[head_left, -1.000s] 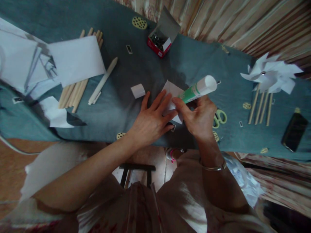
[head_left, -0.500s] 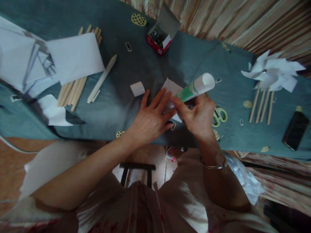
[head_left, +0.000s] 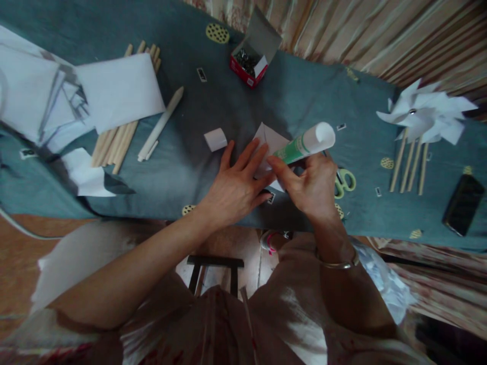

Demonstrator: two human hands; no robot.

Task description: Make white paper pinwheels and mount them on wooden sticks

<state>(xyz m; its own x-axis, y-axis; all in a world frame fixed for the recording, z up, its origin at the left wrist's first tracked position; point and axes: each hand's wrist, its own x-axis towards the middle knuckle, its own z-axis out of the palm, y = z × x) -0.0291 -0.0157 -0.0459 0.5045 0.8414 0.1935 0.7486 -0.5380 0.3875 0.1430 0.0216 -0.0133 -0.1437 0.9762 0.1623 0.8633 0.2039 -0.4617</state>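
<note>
My left hand (head_left: 236, 185) lies flat with fingers spread on a folded white paper square (head_left: 271, 139) on the blue-grey cloth. My right hand (head_left: 312, 185) grips a green and white glue stick (head_left: 304, 143), tilted, with its lower end against the paper beside my left fingertips. A small white glue cap (head_left: 215, 139) lies just left of my left hand. Most of the paper is hidden under both hands.
Wooden sticks (head_left: 116, 134) and white sheets (head_left: 117, 91) lie at the left with a white pen (head_left: 162, 124). A red box of clips (head_left: 249, 63) stands at the back. Green scissors (head_left: 344, 182), paper pinwheels (head_left: 426, 114) on sticks and a black phone (head_left: 462, 203) are at the right.
The glue stick has tilted slightly lower and my right hand shifted a little along the paper. My left hand stays pressed on the paper.
</note>
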